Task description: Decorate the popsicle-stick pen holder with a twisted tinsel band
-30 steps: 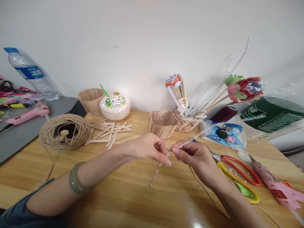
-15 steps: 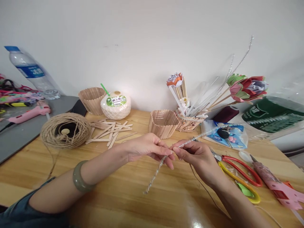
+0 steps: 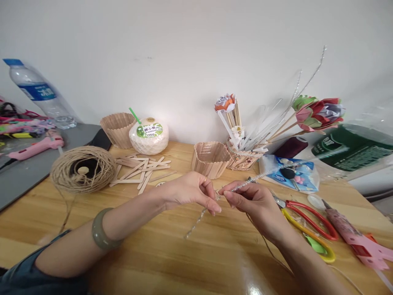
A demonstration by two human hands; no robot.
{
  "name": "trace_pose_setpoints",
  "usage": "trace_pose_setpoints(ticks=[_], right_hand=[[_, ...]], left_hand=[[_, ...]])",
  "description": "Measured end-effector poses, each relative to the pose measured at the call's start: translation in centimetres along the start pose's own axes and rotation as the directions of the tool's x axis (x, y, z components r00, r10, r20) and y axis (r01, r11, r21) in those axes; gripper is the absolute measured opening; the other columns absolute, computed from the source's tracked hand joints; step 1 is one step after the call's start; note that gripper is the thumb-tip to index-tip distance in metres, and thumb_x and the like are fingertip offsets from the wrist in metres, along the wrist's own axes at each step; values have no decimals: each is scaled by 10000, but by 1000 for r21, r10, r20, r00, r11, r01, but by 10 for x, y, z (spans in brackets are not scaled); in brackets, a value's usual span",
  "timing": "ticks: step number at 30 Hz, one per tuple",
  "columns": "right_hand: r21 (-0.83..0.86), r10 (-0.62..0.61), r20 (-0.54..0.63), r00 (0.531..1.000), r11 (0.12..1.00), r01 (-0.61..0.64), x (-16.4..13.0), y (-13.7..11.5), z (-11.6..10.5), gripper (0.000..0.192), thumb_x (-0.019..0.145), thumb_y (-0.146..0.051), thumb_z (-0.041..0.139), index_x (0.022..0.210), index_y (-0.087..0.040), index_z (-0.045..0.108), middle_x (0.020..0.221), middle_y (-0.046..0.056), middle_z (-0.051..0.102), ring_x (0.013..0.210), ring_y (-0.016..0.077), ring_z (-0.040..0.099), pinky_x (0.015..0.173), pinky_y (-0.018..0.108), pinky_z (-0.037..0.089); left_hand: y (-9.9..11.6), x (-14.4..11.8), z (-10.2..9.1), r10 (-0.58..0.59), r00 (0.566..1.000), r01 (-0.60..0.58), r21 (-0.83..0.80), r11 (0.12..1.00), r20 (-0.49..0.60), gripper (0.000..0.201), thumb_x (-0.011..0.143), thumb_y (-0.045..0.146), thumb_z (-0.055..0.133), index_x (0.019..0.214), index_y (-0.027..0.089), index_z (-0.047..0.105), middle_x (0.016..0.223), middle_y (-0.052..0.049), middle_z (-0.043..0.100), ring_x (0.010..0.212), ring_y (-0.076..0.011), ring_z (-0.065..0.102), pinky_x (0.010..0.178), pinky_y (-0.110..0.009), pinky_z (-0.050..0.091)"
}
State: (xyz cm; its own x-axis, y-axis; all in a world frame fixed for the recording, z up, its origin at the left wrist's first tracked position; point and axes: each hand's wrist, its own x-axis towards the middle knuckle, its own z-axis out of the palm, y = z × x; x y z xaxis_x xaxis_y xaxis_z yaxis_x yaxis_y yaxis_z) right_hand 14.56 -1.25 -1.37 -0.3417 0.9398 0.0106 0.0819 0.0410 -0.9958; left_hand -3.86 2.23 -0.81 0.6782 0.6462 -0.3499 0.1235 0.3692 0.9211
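My left hand (image 3: 190,191) and my right hand (image 3: 254,200) meet above the wooden table (image 3: 172,262) and both pinch a silver glittery pipe cleaner (image 3: 196,219). Its lower end hangs down to the left toward the table, and its upper end runs up to the right past my right hand. A thin brown twine strand trails from under my right hand. A green bangle (image 3: 100,235) is on my left wrist.
A twine ball (image 3: 82,169) and loose wooden sticks (image 3: 143,168) lie at the left. Two stick baskets (image 3: 210,159) (image 3: 118,129), a wrapped coconut (image 3: 149,136), a holder with paper flowers (image 3: 316,111), scissors (image 3: 310,223) and pink glue guns (image 3: 359,239) (image 3: 33,148) surround the hands.
The pipe cleaner's hanging end has swung a little left and back up as my left fingers shifted along it. Both hands stay in the same place.
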Motion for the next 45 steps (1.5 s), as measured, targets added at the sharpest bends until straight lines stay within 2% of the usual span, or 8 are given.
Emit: trace_pose_setpoints(ticks=[3,7,15,24,32,35,39,45], right_hand=[[25,7,-13,1000,1000,-7,-1,2,-1,109,749,-314,664,724,-213,697,684,-24,644,601,88,493,557,213,367],[35,5,1,1000,999,-5,0,1,-2,121,768,-313,648,726,-211,697,683,-17,654,637,100,525,592,221,379],[46,31,-14,999,998,-31,0,1,-1,159,749,-351,661,712,-200,697,657,-18,610,590,82,456,546,217,330],[70,107,-120,987,993,-99,-3,2,0,310,738,-464,632,774,-161,689,504,-58,342,472,69,201,452,248,112],[285,166,-68,984,948,-140,-1,-3,6,292,706,-447,666,686,-156,643,512,-53,354,472,64,233,428,229,110],[281,162,-59,985,950,-140,-1,-3,6,304,710,-459,660,683,-159,625,514,-53,364,471,64,240,425,221,115],[243,137,-28,990,962,-126,-1,-1,5,290,759,-447,617,703,-163,623,533,-45,386,484,69,272,438,220,145],[137,116,0,993,984,-115,-3,1,3,293,792,-454,575,754,-169,632,561,-39,390,493,81,272,456,232,163]], left_hand=[[1,0,-3,-30,996,28,18,999,87,209,542,194,785,641,157,605,581,39,661,611,-93,584,644,-223,404],[2,-2,-8,31,976,-29,-13,999,217,248,757,395,622,792,152,661,769,-32,706,764,-111,595,679,-223,406],[1,-1,-8,29,991,-31,19,999,134,121,688,267,699,712,151,674,632,11,683,667,-92,585,704,-218,410],[2,-2,-6,19,982,-23,21,1000,190,100,658,239,701,667,154,649,571,31,666,613,-90,589,714,-236,413],[7,-3,0,46,997,-33,186,982,-66,216,518,180,772,592,152,572,564,50,595,572,-99,546,576,-228,382],[9,-4,-2,18,1000,-20,188,982,15,227,533,203,781,664,150,604,606,41,612,610,-97,544,611,-224,390],[9,-7,-5,31,980,-47,76,996,196,215,761,350,616,834,150,649,714,-20,686,695,-104,570,702,-238,413],[7,-6,-3,44,991,-51,59,997,123,115,699,264,676,693,150,660,639,4,671,698,-107,585,733,-235,425]])
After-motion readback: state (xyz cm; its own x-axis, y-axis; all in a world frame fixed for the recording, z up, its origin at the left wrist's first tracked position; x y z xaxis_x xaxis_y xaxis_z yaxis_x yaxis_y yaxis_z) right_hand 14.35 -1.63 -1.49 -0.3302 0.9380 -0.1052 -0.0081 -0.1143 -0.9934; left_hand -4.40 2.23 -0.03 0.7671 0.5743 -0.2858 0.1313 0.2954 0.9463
